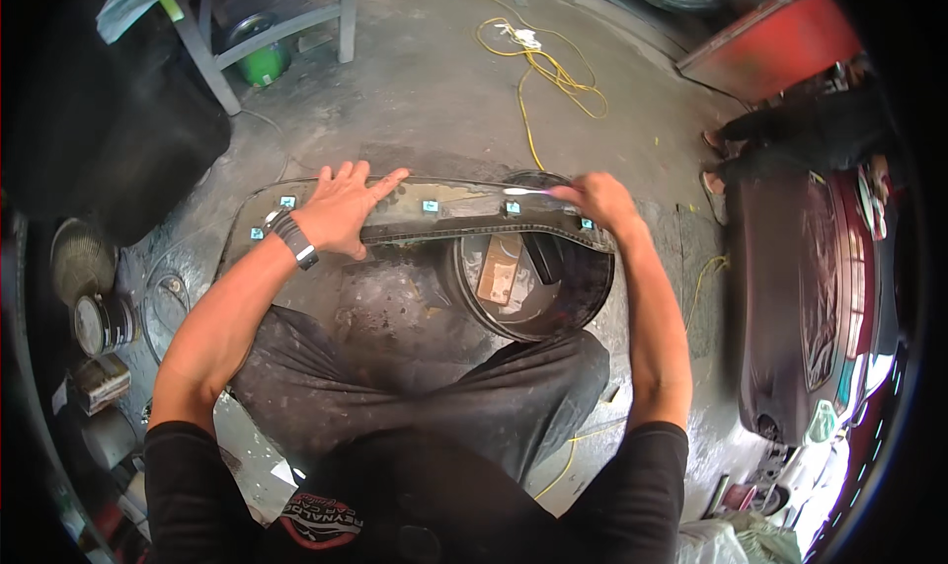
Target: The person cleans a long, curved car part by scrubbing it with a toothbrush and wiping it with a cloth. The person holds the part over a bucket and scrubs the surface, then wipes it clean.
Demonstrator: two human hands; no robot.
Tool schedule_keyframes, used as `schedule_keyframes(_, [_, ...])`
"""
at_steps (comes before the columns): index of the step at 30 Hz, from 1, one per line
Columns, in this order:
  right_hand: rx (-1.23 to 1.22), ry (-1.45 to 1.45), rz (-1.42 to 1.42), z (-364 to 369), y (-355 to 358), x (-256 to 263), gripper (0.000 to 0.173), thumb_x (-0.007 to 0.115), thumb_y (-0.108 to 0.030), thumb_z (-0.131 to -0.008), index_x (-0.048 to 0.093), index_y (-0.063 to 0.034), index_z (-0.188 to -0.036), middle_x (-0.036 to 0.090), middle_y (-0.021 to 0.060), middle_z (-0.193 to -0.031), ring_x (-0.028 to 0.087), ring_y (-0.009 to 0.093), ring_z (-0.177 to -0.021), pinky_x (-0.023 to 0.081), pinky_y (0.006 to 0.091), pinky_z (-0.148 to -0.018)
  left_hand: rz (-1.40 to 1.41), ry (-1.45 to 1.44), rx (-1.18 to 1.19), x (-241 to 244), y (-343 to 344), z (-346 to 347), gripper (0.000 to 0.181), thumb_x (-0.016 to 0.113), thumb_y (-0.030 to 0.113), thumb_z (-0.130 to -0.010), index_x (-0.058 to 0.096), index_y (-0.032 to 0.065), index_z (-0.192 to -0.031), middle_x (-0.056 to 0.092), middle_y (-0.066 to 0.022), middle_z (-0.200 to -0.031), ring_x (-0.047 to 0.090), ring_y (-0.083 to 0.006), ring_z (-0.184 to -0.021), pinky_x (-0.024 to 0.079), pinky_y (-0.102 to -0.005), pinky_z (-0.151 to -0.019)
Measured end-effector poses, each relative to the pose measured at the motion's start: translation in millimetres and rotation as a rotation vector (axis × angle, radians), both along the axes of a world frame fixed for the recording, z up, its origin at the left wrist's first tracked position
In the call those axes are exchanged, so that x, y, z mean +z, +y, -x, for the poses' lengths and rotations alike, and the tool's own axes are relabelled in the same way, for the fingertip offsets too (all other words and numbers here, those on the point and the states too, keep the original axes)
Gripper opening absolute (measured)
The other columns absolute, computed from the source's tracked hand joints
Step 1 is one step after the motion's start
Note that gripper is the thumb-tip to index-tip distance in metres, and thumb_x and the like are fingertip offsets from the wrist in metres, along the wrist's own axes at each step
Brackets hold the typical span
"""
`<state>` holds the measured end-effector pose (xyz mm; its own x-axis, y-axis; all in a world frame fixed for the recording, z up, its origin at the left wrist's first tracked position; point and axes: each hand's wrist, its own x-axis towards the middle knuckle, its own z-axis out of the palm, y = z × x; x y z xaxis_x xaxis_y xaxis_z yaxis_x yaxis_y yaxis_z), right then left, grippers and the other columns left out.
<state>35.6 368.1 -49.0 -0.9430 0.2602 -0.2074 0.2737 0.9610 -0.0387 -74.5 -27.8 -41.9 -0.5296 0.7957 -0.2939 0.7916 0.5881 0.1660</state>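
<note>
A long, curved dark panel, perhaps a vehicle trim part, lies crosswise before me with several small light-blue squares along it. My left hand presses on its left part, fingers spread, a watch on the wrist. My right hand grips a thin white and purple tool, like a brush, whose white end is at the panel's upper edge. Under the panel's right part stands a round black bin; inside it are a wooden block and a black object.
A yellow cord lies coiled on the floor ahead. A grey metal stand is at the upper left, cans at the left. At the right, a person in dark trousers is near a dark red car bumper and a red cabinet.
</note>
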Motion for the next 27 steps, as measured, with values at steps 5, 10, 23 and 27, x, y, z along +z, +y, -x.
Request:
schedule_keyframes(5, [0.141,0.083,0.138,-5,-43,8,0.059,0.059,-0.063,-0.091,0.077,-0.007,-0.085,0.071,0.0173,-0.076,0.071,0.038,-0.081,0.055,0.0463,-0.076,0.015,-0.032,0.018,0,2,-2,0.134,0.09,0.021,-0.052,0.016,0.0268,-0.162,0.047,-0.0147,-0.116,0.046,-0.0336,-0.111,0.035,-0.043,-0.092])
schedule_keyframes(10, [0.046,0.037,-0.019,-13,-81,16,0.059,0.054,-0.057,-0.097,0.073,-0.0039,-0.081,0.07,0.0222,-0.079,0.069,0.043,-0.081,0.056,0.0511,-0.072,0.04,-0.126,0.048,5,1,-2,0.135,0.092,0.023,-0.052,0.014,0.0265,-0.162,0.048,-0.0166,-0.12,0.047,-0.0354,-0.115,0.036,-0.0472,-0.094])
schedule_keyframes(23, [-0.118,0.312,-0.252,-73,-138,-46,0.053,0.048,-0.046,-0.104,0.066,-0.0095,-0.069,0.066,0.0167,-0.06,0.068,0.034,-0.053,0.057,0.0435,-0.049,0.032,-0.111,0.049,5,2,-8,0.135,0.092,0.025,-0.051,0.015,0.0254,-0.162,0.049,-0.017,-0.118,0.049,-0.0372,-0.112,0.035,-0.0488,-0.098])
schedule_keyframes(27, [0.058,0.232,-0.07,-70,-163,-38,0.05,0.051,-0.046,-0.103,0.063,-0.014,-0.067,0.063,0.0107,-0.053,0.068,0.027,-0.048,0.056,0.0389,-0.047,0.032,-0.089,0.038,2,2,-7,0.135,0.091,0.025,-0.051,0.015,0.0252,-0.162,0.049,-0.0178,-0.118,0.049,-0.038,-0.113,0.035,-0.049,-0.099])
